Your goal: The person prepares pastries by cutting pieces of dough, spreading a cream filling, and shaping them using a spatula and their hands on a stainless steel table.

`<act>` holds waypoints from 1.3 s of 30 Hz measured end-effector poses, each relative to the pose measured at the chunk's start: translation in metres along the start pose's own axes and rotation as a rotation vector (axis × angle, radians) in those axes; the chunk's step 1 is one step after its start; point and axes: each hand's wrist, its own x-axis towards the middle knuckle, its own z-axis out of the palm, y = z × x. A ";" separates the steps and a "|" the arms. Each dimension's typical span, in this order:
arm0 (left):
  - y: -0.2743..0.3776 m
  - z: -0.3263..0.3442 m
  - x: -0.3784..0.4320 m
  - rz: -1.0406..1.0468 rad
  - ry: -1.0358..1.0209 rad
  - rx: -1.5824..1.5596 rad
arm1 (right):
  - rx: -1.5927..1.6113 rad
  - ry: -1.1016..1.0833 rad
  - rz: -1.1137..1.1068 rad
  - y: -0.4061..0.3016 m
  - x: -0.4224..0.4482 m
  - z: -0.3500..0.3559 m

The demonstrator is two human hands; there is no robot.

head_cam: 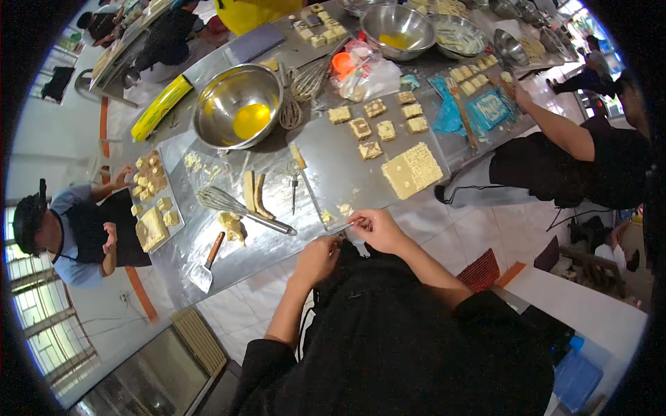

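Observation:
My right hand (377,229) holds a thin, pale metal tool (341,228) between its fingertips, at the near edge of a metal tray (322,166). My left hand (318,259) is just left of it, fingers curled at the tool's other end; whether they grip anything cannot be told. On the tray lie a cream-topped slab of cake (412,170) and several small frosted cake squares (386,130). Cream crumbs (344,209) lie close to my fingers. Left of the tray are a wire whisk (244,208), a smear of cream (232,228) and a wooden-handled scraper (203,270).
A steel bowl with yellow liquid (239,106) stands behind the whisk. A person (73,223) is beside a cake tray (177,227) at the left; another person's arm (562,130) reaches over the table at the right, by a blue-frosted cake (488,110).

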 end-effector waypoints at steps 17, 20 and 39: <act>0.131 0.098 0.081 -0.158 0.049 0.242 | 0.065 0.012 -0.079 0.080 -0.048 -0.187; 0.145 0.133 0.086 -0.173 0.000 0.177 | 0.054 0.052 -0.019 0.121 -0.051 -0.238; 0.215 0.173 0.090 -0.196 0.076 0.237 | 0.033 0.018 -0.068 0.116 -0.054 -0.284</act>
